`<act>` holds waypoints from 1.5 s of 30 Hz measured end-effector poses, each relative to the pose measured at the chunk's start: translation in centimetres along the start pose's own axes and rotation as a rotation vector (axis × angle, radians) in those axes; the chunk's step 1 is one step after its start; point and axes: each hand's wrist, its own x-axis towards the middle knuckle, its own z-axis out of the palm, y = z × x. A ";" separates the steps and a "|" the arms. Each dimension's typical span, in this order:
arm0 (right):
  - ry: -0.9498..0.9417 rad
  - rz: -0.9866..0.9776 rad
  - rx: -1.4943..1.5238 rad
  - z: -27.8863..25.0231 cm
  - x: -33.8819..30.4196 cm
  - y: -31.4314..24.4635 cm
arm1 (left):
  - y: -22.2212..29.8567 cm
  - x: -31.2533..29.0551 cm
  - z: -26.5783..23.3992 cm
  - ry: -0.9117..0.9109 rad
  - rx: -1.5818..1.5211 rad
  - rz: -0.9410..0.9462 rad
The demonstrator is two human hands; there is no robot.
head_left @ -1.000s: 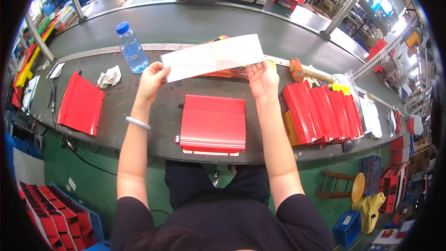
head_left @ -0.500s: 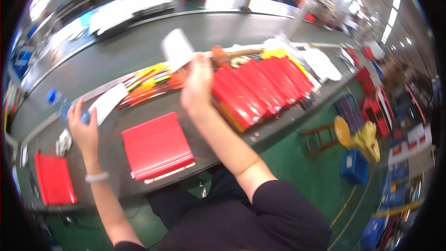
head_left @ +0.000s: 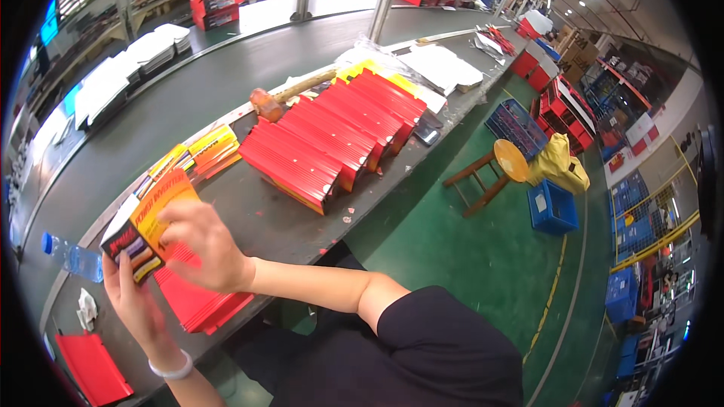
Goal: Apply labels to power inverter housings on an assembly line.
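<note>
My left hand [head_left: 137, 307] grips a folded printed card [head_left: 167, 194], coloured yellow, orange and black, by its lower end. A white face shows at its left edge. My right hand [head_left: 207, 249] is at the card's right side, with bent fingers spread apart and slightly blurred; whether they touch it I cannot tell. Below both hands lies a stack of red ribbed panels [head_left: 204, 305] on the dark workbench [head_left: 362, 211], partly hidden by my right hand. More yellow and orange printed cards [head_left: 213, 152] lie just beyond.
Rows of red ribbed housings [head_left: 332, 136] fill the bench to the right. A clear bottle [head_left: 79, 260], crumpled white paper [head_left: 87, 309] and a single red panel [head_left: 94, 368] are at the left. A wooden stool [head_left: 494, 173] and blue crate [head_left: 552, 207] stand on the green floor.
My right hand has brought the card leftward and down from above the bench, and its printed side now shows. My left hand, empty before, now holds it. The view has turned right.
</note>
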 end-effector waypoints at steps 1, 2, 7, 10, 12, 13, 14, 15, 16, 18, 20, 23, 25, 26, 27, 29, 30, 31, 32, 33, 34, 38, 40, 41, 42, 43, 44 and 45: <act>0.117 0.059 0.019 -0.7 0.4 0.0 | 0.5 -0.8 -0.8 -0.080 -0.004 0.006; 0.164 0.174 0.036 -1.3 0.9 -0.1 | 0.8 -1.3 -1.5 -0.160 -0.008 0.013; -0.059 0.858 1.004 -1.4 -1.0 2.9 | 1.6 -3.3 -0.3 0.010 0.046 0.113; -0.101 0.890 0.925 -2.2 -2.1 2.2 | 1.7 -3.7 -1.2 0.058 0.072 0.144; -0.084 0.891 0.897 -2.6 -2.2 1.8 | 2.0 -3.7 -2.1 -0.089 0.108 0.100; -0.071 0.897 0.845 -3.1 -2.0 1.5 | 1.8 -3.5 -2.6 -0.089 0.110 0.097; -0.059 0.903 0.793 -3.6 -1.9 1.2 | 1.5 -3.4 -3.0 -0.100 0.137 0.079; -0.064 0.909 0.797 -3.7 -2.0 1.2 | 1.5 -3.5 -3.1 -0.103 0.165 0.063; -0.076 0.848 0.707 -3.8 -2.1 1.1 | 1.3 -3.8 -2.8 -0.094 0.168 0.058; -0.082 0.736 0.569 -4.4 -1.7 0.4 | 1.2 -4.1 -1.6 0.008 0.111 0.102; -0.107 0.579 0.395 -4.9 -1.3 0.1 | 1.1 -3.7 -2.6 -0.042 0.040 0.044; -0.098 0.627 0.418 -4.6 -0.9 -0.4 | 1.0 -4.5 -3.3 0.036 0.010 -0.011; -0.044 0.692 0.462 -3.6 -1.2 -0.8 | 1.5 -5.2 -3.9 0.035 0.016 -0.016; -0.061 0.653 0.366 -3.8 -1.1 -0.7 | 1.2 -5.4 -4.1 0.086 -0.028 -0.020; -0.032 0.635 0.358 -4.1 -1.1 -0.6 | 0.1 -5.3 -4.6 0.169 -0.068 -0.032; 0.058 0.624 0.283 -4.9 -1.0 -0.2 | 0.0 -4.7 -3.7 0.183 -0.033 -0.053; 0.100 0.651 0.294 -5.2 -0.8 -0.1 | 0.0 -4.5 -3.0 0.222 0.014 -0.040; 0.085 0.653 0.313 -5.6 -0.7 0.0 | 0.8 -4.2 -1.8 0.138 0.019 -0.014; 0.073 0.672 0.322 -5.9 -0.7 -0.1 | 0.4 -3.9 -2.5 0.052 0.083 0.013; 0.071 0.646 0.339 -5.9 -0.7 0.1 | 0.5 -4.0 -1.9 0.098 0.097 -0.010; 0.056 0.605 0.348 -5.8 -0.5 0.2 | 0.7 -4.1 -2.1 0.076 0.126 0.018; 0.015 0.709 0.369 -5.6 -1.5 0.4 | 0.3 -4.8 -3.3 0.099 0.139 0.021; -0.035 0.706 0.260 -5.5 -1.8 0.2 | -0.2 -5.0 -4.1 0.111 0.187 0.012; -0.058 0.688 0.235 -5.4 -1.9 0.1 | -0.2 -5.1 -4.2 0.120 0.194 0.007; -0.079 0.668 0.206 -5.4 -1.9 -0.2 | -0.3 -5.2 -4.2 0.128 0.246 0.000; -0.091 0.717 0.182 -5.3 -2.0 -0.5 | -0.4 -5.2 -4.2 0.136 0.299 -0.008; -0.094 0.726 0.185 -5.2 -2.4 -0.5 | -0.6 -5.2 -4.3 0.149 0.312 -0.020; -0.117 0.697 0.150 -5.2 -2.8 -0.5 | -0.8 -5.1 -4.3 0.153 0.315 -0.027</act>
